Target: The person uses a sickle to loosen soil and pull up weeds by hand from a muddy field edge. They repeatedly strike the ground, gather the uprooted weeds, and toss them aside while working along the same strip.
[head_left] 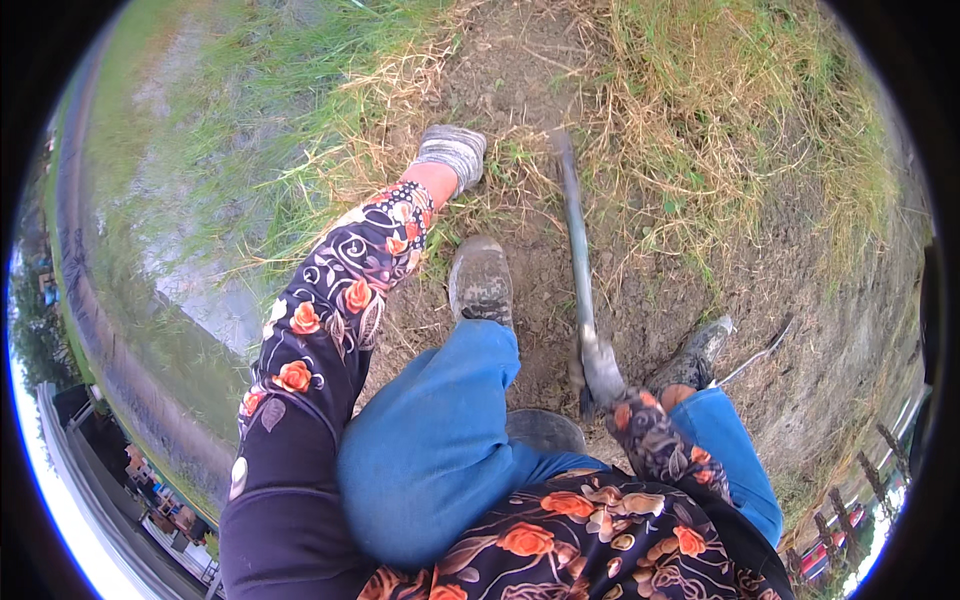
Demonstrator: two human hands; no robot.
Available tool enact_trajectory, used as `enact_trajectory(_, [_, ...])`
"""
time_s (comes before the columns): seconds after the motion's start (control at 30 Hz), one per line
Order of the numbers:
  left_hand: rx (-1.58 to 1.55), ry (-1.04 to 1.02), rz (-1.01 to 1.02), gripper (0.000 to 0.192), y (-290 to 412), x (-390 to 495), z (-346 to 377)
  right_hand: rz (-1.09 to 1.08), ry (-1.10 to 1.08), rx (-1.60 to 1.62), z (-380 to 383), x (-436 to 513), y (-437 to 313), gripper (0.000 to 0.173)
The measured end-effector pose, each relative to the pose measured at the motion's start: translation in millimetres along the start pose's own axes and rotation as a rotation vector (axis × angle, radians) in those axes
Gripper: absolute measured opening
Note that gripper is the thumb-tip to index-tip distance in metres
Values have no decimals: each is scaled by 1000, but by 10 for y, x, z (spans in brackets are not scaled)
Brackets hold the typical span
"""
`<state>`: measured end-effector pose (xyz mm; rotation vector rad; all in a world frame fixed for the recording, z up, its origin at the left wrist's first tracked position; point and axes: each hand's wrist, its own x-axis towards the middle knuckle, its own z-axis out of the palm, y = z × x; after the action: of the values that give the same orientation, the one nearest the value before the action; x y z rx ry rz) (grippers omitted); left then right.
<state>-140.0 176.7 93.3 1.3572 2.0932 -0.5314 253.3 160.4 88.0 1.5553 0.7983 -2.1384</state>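
Note:
My left hand (452,154), in a grey striped knit glove, is low over cut grass and straw beside the bare soil (517,82). Its fingers look curled, but their tips are hidden, so I cannot tell whether it holds grass. My right hand (602,371), in a muddy glove, grips a long, narrow hand tool (577,240) near its lower end. The tool points away from me over the soil; its far tip is blurred. My left shoe (481,281) stands between the hands, and my muddy right shoe (697,352) is out to the right.
Dry cut grass (690,127) lies at the upper right. Green grass (300,97) borders shallow water (206,292) on the left. A dark rounded object (546,430) is beneath me. A thin stick (757,352) lies by my right shoe. Posts (870,476) stand at the lower right.

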Motion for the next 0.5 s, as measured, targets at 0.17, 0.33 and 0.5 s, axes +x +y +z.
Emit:
enact_trajectory(0.17, [-81, 123, -179, 34, -537, -276, 1, 100, 244, 3, -41, -528, 107, 50])
enact_trajectory(0.33, [-881, 361, -256, 44, -756, -246, 646, -697, 194, -161, 79, -110, -573, 28])
enact_trajectory(0.5, [-415, 250, -334, 59, -587, -221, 1077, -756, 428, -721, 156, 105, -904, 39])
